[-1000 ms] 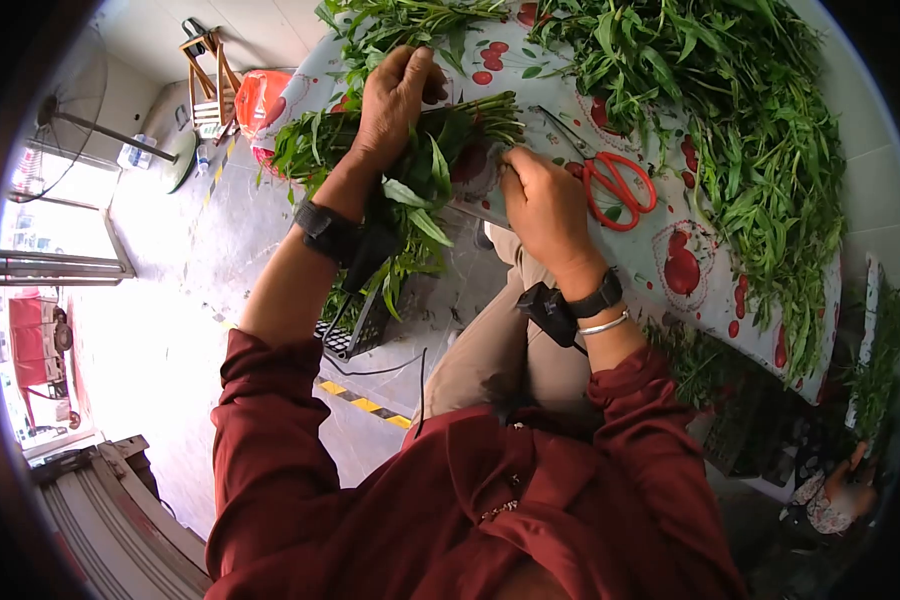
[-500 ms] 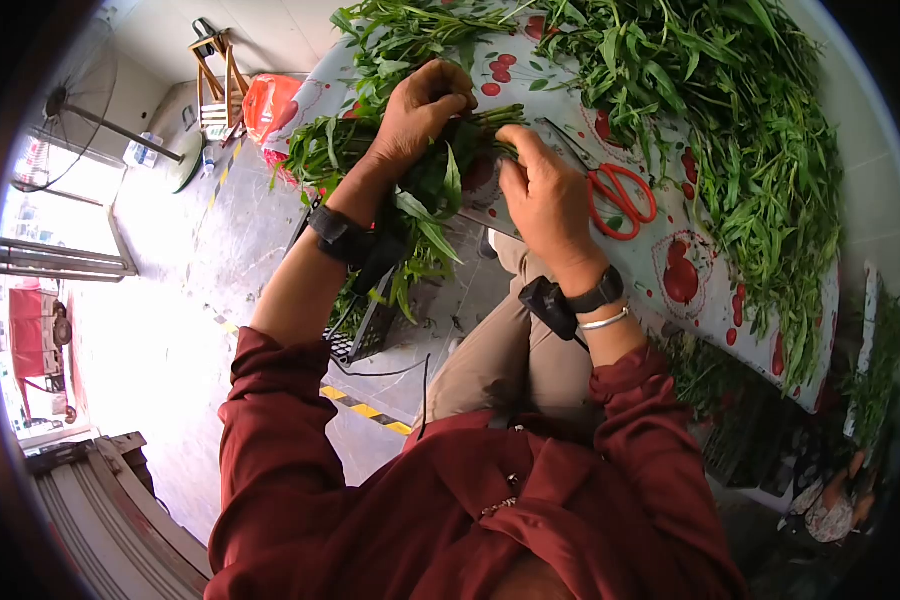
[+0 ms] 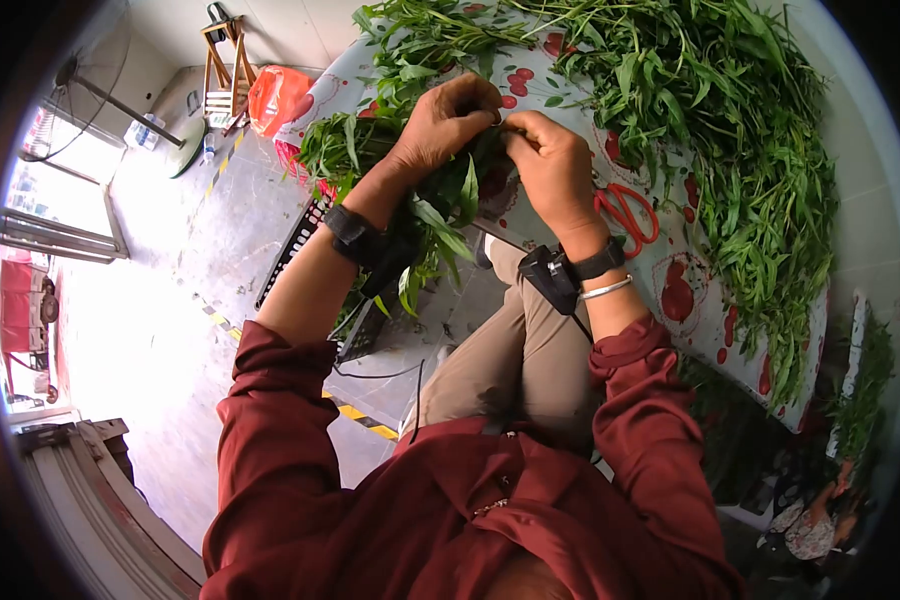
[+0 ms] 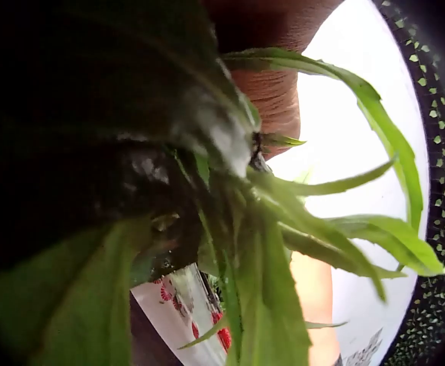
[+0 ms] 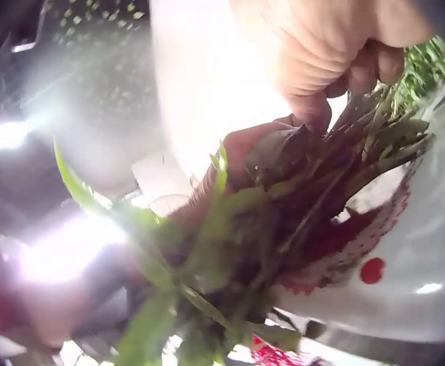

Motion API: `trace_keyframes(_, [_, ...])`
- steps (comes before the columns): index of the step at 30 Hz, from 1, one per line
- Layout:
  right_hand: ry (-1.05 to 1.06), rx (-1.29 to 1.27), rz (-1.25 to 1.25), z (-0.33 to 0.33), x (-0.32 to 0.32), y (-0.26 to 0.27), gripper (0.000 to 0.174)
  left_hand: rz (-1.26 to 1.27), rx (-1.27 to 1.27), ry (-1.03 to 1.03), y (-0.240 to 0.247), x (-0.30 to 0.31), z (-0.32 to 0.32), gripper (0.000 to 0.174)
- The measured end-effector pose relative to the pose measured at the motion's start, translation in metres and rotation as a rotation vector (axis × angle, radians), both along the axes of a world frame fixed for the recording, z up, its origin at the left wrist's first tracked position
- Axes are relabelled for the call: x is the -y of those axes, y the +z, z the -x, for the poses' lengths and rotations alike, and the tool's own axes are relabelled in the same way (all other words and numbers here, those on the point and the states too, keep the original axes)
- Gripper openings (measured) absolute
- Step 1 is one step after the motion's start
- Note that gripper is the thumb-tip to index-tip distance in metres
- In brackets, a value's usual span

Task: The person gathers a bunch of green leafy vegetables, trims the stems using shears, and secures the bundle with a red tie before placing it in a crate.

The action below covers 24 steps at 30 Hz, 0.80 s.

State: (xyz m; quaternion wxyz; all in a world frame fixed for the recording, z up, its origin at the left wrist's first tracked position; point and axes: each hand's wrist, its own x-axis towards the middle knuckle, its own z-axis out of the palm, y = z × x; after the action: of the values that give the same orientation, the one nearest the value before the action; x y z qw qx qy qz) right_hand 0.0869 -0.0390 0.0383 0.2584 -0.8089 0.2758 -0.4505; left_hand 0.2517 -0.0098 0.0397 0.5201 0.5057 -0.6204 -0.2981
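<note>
In the head view, my left hand point(image 3: 445, 125) grips a bunch of leafy greens point(image 3: 340, 145), palm over it and thumb toward the right hand. Long leaves hang below the left wrist. My right hand point(image 3: 555, 170) has its fingers curled, thumb and forefinger pinching at the bunch right beside the left thumb. In the right wrist view, the right hand's fingertips point(image 5: 314, 114) are at the gathered stems point(image 5: 345, 164); what they pinch there is hidden. Broad leaves point(image 4: 261, 282) fill much of the left wrist view. Red-handled scissors point(image 3: 627, 215) lie on the table, just right of the right hand.
A large heap of greens point(image 3: 730, 150) covers the right side of the table, on a fruit-print cloth point(image 3: 675, 285). More greens point(image 3: 450, 35) lie at the back. A black crate point(image 3: 295, 245) stands on the floor below the left forearm. A red bag point(image 3: 278, 100) is beyond.
My left hand has moved right and toward me with the bunch. The right hand, earlier lower beside the stems, has moved up until its fingertips meet the left hand's.
</note>
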Motion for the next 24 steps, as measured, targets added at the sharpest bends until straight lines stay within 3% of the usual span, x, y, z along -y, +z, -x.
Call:
trace_keyframes(1, [0.051, 0.076, -0.215, 0.0, 0.0, 0.0, 0.009, 0.003, -0.004, 0.003, 0.001, -0.001, 0.001, 0.015])
trace_keyframes(4, [0.096, 0.207, -0.396, 0.0, 0.003, 0.003, 0.008, -0.067, -0.05, -0.057, 0.004, -0.003, 0.003, 0.018])
trace_keyframes(10, [0.121, 0.285, -0.518, -0.001, 0.01, -0.002, 0.008, -0.023, 0.115, -0.024, 0.001, 0.002, -0.002, 0.027])
trace_keyframes(12, [0.113, 0.321, -0.578, -0.001, 0.01, -0.001, 0.008, 0.038, 0.159, -0.12, 0.003, 0.002, -0.008, 0.027])
trace_keyframes(15, [0.135, 0.29, -0.568, 0.001, 0.01, 0.0, 0.007, -0.083, 0.102, -0.118, 0.015, -0.005, -0.001, 0.028])
trace_keyframes(21, [0.163, 0.283, -0.583, 0.005, 0.012, -0.004, 0.008, -0.091, -0.001, -0.118, 0.004, 0.0, -0.001, 0.027])
trace_keyframes(24, [0.158, 0.323, -0.736, 0.006, 0.011, -0.003, 0.007, -0.084, 0.024, -0.135, 0.0, 0.002, -0.002, 0.026])
